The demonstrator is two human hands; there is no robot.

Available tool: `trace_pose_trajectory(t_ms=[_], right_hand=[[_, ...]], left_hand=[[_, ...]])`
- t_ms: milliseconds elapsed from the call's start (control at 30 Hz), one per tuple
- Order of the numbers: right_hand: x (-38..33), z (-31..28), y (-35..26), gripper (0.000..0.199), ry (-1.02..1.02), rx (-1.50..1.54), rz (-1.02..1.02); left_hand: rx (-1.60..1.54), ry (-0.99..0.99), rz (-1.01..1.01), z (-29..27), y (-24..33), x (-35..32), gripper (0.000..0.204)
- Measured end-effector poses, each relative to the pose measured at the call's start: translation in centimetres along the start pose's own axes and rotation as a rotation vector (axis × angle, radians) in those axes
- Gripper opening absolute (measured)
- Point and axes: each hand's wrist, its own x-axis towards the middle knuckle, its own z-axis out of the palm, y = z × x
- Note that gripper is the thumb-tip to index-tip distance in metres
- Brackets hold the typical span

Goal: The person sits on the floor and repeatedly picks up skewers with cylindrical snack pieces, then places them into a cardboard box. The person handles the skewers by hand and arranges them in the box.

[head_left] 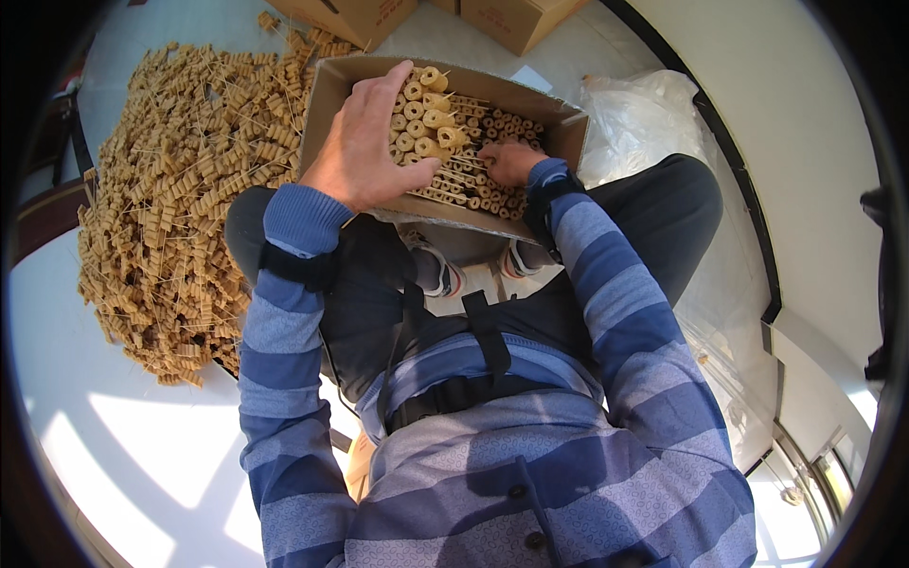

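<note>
A cardboard box (pixel 331 95) stands before my knees, packed with tan, ring-shaped pieces threaded on thin sticks. At its left end my left hand (pixel 355 151) spans a bundle of these skewers (pixel 414 111), thumb on the near side and fingers on the far side. This bundle sits higher than the rest, its round, hollow ends facing up. Inside the right half, my right hand (pixel 511 163) has curled fingers at the sticks of the packed skewers (pixel 464 170); its fingertips are partly hidden among them.
A large heap of loose skewers (pixel 180 208) covers the floor on the left. More cardboard boxes (pixel 516 21) stand at the far side. Crumpled clear plastic (pixel 634 118) lies right of the box, near the white wall (pixel 776 114). My feet (pixel 436 270) are just under the near side.
</note>
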Motion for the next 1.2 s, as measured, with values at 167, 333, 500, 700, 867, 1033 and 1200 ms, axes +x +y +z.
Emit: trace_pose_trajectory(t_ms=[167, 333, 500, 700, 867, 1033, 1200], right_hand=[[0.2, 0.4, -0.3, 0.051, 0.06, -0.078, 0.025], [0.6, -0.2, 0.1, 0.052, -0.014, 0.0, -0.085], [0.8, -0.7, 0.9, 0.052, -0.035, 0.065, -0.161], [0.5, 0.0, 0.2, 0.05, 0.008, -0.017, -0.093], [-0.1, 0.8, 0.0, 0.046, 0.089, -0.048, -0.037], [0.0, 0.9, 0.2, 0.043, 0.093, 0.021, -0.03], [-0.1, 1.3, -0.8, 0.035, 0.183, -0.023, 0.006]], left_hand=[[0.0, 0.011, 0.025, 0.6, -0.2, 0.2, 0.099], [-0.01, 0.022, 0.016, 0.4, -0.5, -0.1, 0.099], [-0.007, 0.04, 0.03, 0.1, -0.8, -0.2, 0.099], [0.002, 0.037, 0.04, 0.2, -0.9, -0.1, 0.098], [-0.018, 0.035, 0.026, 0.3, -1.0, -0.3, 0.098], [-0.029, 0.04, 0.019, 0.3, -1.1, -0.4, 0.098], [-0.065, 0.071, -0.06, -0.8, -1.7, -0.4, 0.099]])
